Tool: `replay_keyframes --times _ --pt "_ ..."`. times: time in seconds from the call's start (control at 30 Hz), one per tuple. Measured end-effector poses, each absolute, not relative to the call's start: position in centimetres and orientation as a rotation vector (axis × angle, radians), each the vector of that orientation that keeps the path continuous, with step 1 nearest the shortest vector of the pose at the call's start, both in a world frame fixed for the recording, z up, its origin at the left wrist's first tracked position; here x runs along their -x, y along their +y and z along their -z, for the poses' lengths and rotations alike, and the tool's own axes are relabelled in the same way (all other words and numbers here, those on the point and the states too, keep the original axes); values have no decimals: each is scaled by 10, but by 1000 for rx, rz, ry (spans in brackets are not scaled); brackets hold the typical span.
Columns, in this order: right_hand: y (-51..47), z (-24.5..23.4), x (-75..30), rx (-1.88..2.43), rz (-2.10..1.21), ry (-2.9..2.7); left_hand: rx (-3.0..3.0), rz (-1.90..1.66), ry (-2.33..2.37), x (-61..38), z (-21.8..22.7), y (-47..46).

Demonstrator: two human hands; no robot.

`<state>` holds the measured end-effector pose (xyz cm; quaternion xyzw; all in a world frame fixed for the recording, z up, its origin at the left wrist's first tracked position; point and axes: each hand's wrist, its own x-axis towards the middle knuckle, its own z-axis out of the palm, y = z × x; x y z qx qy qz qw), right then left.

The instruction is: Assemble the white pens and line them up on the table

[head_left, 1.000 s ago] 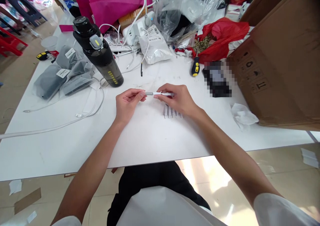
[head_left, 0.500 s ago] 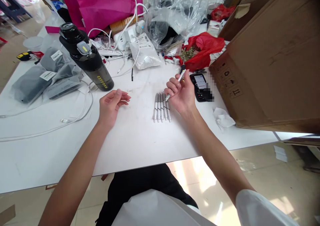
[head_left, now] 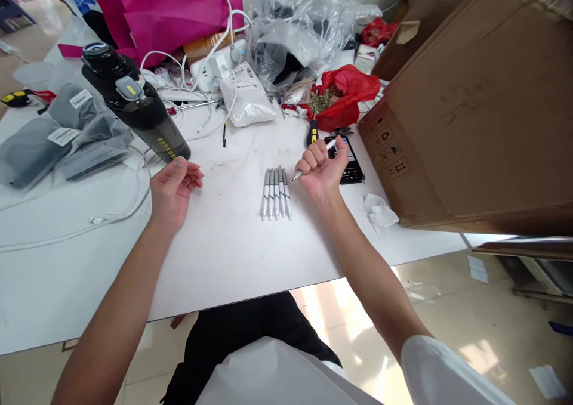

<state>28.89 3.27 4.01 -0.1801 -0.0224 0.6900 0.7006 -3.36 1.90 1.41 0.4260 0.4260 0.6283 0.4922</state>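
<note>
A white and grey ballpoint pen [head_left: 299, 174] is gripped in my right hand [head_left: 323, 169], its tip pointing left out of the curled fingers. Just left of that hand, several matching pens [head_left: 276, 194] lie side by side on the white table, grey ends away from me. My left hand [head_left: 172, 190] rests palm inward at the base of a dark water bottle [head_left: 143, 110], fingers loosely bent and apart, with nothing in it. Partly behind my right hand sits a black phone-like device [head_left: 353, 169].
A large cardboard box [head_left: 470, 124] stands at the right, with crumpled white tissue [head_left: 380, 211] beside it. Behind are a screwdriver [head_left: 312, 132], a red plastic bag [head_left: 347, 98], a white parcel [head_left: 246, 98] and a power strip [head_left: 208, 74]. Bagged items [head_left: 36, 148] and cables lie left.
The view has turned slightly right. My left hand has moved left, closer to the bottle. My right hand, still holding the pen, has shifted a little right, away from the row of pens.
</note>
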Motion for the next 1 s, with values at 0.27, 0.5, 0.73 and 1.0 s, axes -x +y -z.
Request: replay_keyframes --times 0.27,0.5,0.73,1.0 --pt "33 -40 -288 493 -1451 -270 -1186 -1532 1050 37 -12 19" --pt "25 -47 -292 793 -1262 -710 -1865 -1169 1223 29 -9 3" --pt "-44 -2 -335 1226 -754 -1561 -2500 -841 856 0 3 -16" --pt "-72 18 -342 1442 -240 -2287 -2619 -727 756 -27 11 -24"
